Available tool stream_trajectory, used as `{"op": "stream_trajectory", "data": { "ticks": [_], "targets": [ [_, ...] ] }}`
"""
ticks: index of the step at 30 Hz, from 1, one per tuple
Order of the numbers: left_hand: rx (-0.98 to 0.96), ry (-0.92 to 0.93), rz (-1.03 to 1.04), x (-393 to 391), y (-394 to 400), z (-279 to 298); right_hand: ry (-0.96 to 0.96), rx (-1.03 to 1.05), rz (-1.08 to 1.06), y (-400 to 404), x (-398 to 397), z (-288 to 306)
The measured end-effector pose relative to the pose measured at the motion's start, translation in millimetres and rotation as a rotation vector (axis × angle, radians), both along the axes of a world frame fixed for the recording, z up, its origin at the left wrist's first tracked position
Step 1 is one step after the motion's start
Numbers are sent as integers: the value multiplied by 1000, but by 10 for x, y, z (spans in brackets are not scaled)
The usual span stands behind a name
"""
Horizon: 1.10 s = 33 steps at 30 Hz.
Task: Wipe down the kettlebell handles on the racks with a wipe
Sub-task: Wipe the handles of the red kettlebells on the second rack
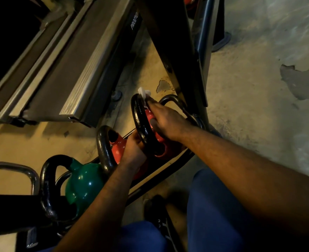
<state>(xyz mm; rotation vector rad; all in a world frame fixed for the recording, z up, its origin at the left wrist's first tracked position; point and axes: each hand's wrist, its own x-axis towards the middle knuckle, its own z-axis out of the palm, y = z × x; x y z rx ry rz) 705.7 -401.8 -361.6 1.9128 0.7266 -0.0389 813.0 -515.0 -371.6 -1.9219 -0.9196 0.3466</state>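
A red kettlebell (165, 152) with a black handle (141, 122) sits on the low rack (170, 167). My left hand (134, 151) grips the near end of that handle. At the handle's far end, my right hand (165, 120) holds a white wipe (144, 92), whose tip sticks out past the fingers. A second red kettlebell (120, 148) with a black handle (105, 148) stands just to the left, partly hidden by my left wrist. Further left is a green kettlebell (84, 184) with a black handle (46, 180).
A treadmill deck (71, 70) lies at the upper left. The rack's slanted black upright (170, 51) rises behind the kettlebells. Another black handle (175, 100) shows behind my right hand. My blue trouser legs (215, 206) and a dark shoe (161, 213) are at the bottom, on concrete floor (259, 88).
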Motion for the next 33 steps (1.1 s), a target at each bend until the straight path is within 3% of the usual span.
{"op": "stream_trajectory", "data": {
  "ticks": [6, 13, 17, 22, 33],
  "targets": [
    [-6, -9, -5, 27, -41, 12, -134, -152, -51, 90, 32, 3],
    [11, 8, 9, 9, -30, 7, 253, 181, -18, 21, -32, 34],
    [22, 38, 16, 23, -41, 38, 112, -67, 19, -17, 85, 79],
    [19, -6, 28, 13, -36, 12, 184, 28, 33, -40, 46, 144],
    [43, 53, 16, 27, -41, 23, 141, -70, 53, -89, 104, 184]
  ]
}}
